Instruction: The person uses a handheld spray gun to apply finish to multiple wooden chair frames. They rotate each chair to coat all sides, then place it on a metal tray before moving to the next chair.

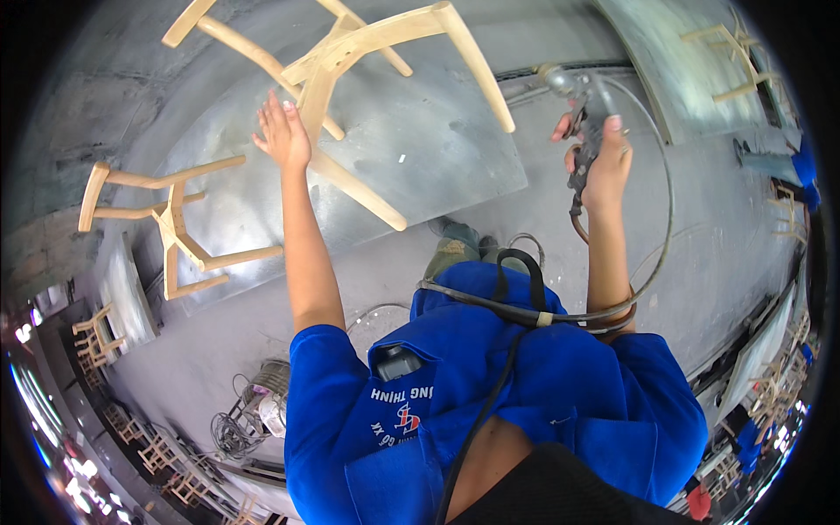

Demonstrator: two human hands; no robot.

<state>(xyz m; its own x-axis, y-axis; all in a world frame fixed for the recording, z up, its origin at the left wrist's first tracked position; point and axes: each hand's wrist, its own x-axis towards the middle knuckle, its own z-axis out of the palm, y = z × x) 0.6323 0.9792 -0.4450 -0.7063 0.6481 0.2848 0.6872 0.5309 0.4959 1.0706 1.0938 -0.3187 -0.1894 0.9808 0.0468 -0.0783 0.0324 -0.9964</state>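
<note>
Spray gun [597,109] in right hand [607,171], wooden chair frame [331,58] by left.
Right fingers wrap the gun; left hand [287,138] open, fingers extended, contact unclear. Frame sits on grey table [455,171].

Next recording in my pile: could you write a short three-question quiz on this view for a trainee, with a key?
1. Which hand holds the spray gun?
2. True or false: the left hand, beside the nearest wooden frame, is clenched in a fist.
3. Fill in the colour: the person wears a ____ shirt.

Key:
1. The right hand.
2. False; it is open, with the fingers extended.
3. Blue.
</note>
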